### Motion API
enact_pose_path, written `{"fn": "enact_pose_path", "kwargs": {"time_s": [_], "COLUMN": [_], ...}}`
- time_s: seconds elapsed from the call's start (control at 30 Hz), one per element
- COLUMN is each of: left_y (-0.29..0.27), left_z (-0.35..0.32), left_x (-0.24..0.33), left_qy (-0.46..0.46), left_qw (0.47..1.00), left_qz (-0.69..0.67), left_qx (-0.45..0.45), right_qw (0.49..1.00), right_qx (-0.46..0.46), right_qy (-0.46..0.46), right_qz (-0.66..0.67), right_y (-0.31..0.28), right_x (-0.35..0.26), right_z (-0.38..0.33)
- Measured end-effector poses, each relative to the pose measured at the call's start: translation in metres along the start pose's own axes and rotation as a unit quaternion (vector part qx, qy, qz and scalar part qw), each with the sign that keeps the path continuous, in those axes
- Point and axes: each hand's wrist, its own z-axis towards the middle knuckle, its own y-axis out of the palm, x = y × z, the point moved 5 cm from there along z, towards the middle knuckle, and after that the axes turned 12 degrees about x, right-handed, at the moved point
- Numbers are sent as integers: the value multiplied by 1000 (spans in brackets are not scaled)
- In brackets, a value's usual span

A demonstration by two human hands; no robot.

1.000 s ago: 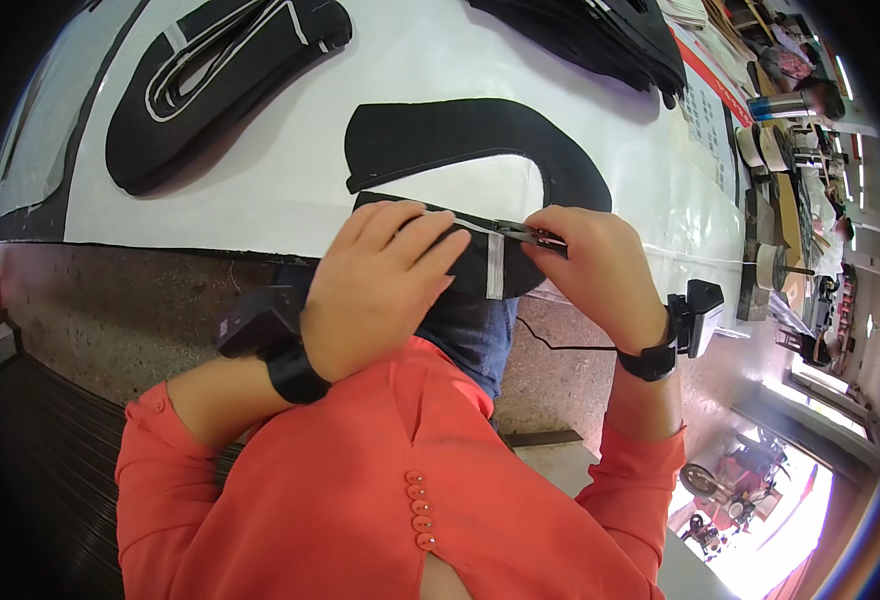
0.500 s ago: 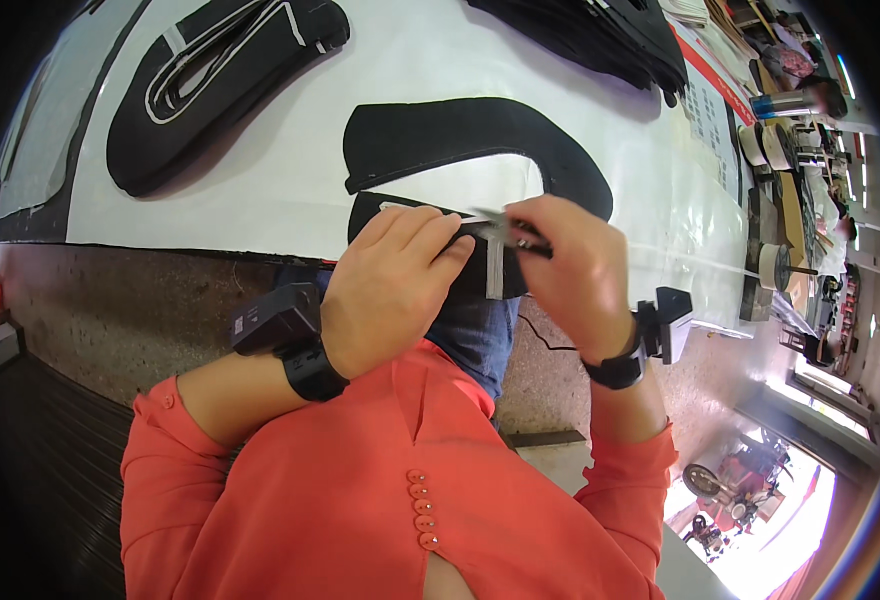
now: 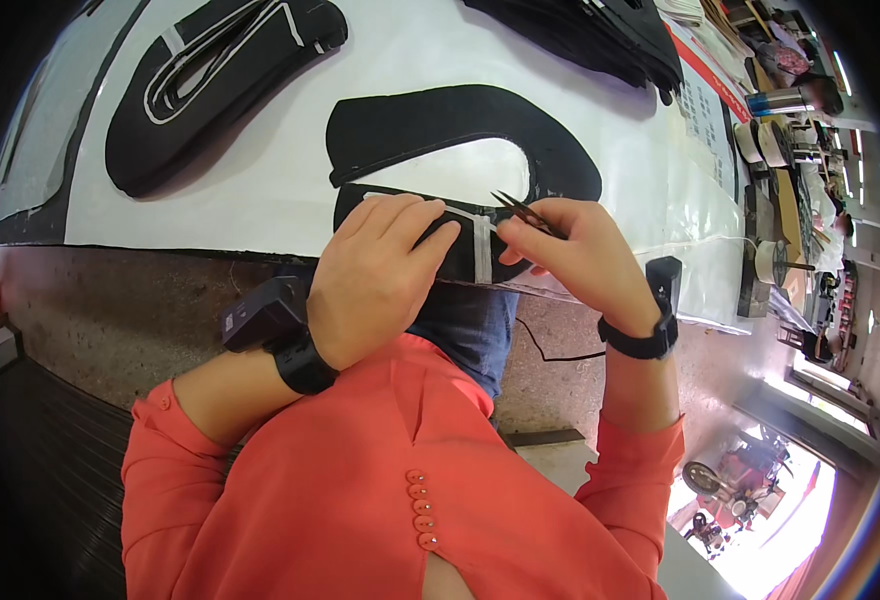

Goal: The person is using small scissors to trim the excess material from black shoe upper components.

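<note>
A curved U-shaped black fabric piece (image 3: pixel 440 122) lies at the near edge of the table. A white strip (image 3: pixel 483 250) crosses its near arm, and a thin white line runs along that arm's inner edge. My left hand (image 3: pixel 375 272) rests flat on the near arm, fingers stretched out and covering part of it. In my right hand (image 3: pixel 595 260) is a pair of dark thread snips (image 3: pixel 528 214), its pointed blades aimed up and left above the fabric. My right fingertips are just right of the white strip; whether they touch the fabric I cannot tell.
A stack of black curved pieces with white edging (image 3: pixel 140 135) lies at the far left. More folded black fabric (image 3: pixel 600 45) sits at the far right. Beyond the table's right end are thread spools (image 3: pixel 772 262). White sheeting (image 3: pixel 230 205) covers the table.
The fabric piece has slid slightly left and away from me, with my left hand shifting left on it. My right hand has turned, and the snips now point away instead of across the white strip.
</note>
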Motion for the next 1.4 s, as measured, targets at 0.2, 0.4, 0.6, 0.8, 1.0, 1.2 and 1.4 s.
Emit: {"fn": "enact_pose_path", "kwargs": {"time_s": [0.2,0.4,0.6,0.8,1.0,1.2,1.4], "left_y": [0,1,0,2,1,14,19], "left_z": [0,-2,-2,-1,-4,0,7], "left_x": [1,1,0,-1,0,9,15], "left_qy": [-4,-11,2,4,-15,17,49], "left_qw": [1000,1000,1000,1000,1000,998,996], "left_qz": [-8,-5,-5,-5,-15,-47,-33], "left_qx": [5,6,10,3,2,-35,-60], "right_qw": [998,997,1000,991,990,989,996], "right_qx": [-38,-58,-8,58,57,71,45], "right_qy": [-25,-20,22,-76,-78,-84,-46], "right_qz": [-44,-44,-20,-95,-99,-96,-60], "right_y": [19,11,-7,0,0,2,3], "right_x": [-3,-9,-7,13,11,10,13], "right_z": [19,24,20,24,25,25,24]}}
